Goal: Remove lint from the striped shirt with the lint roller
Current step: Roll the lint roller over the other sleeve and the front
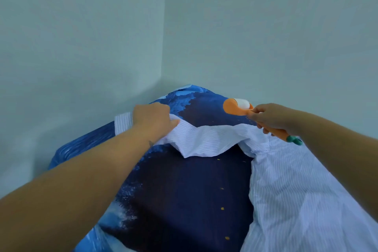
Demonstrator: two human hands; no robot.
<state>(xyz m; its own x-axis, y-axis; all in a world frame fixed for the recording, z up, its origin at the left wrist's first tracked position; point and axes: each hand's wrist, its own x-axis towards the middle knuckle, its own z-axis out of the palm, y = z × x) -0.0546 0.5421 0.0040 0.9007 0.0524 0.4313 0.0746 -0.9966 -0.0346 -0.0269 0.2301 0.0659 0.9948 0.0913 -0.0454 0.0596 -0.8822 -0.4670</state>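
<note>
The striped shirt, white with thin blue stripes, lies over the right side of the bed, one sleeve stretched leftward across the far end. My left hand grips that sleeve near its cuff and holds it lifted off the bedding. My right hand is closed around the orange, carrot-shaped handle of the lint roller. Its white roll points left, above the bedding just beyond the sleeve and not touching the cloth. The handle's green tip sticks out below my right wrist.
The bed has a dark blue cover with lighter blue swirls and small yellow dots. It is pushed into a corner of pale walls, which close off the far and left sides.
</note>
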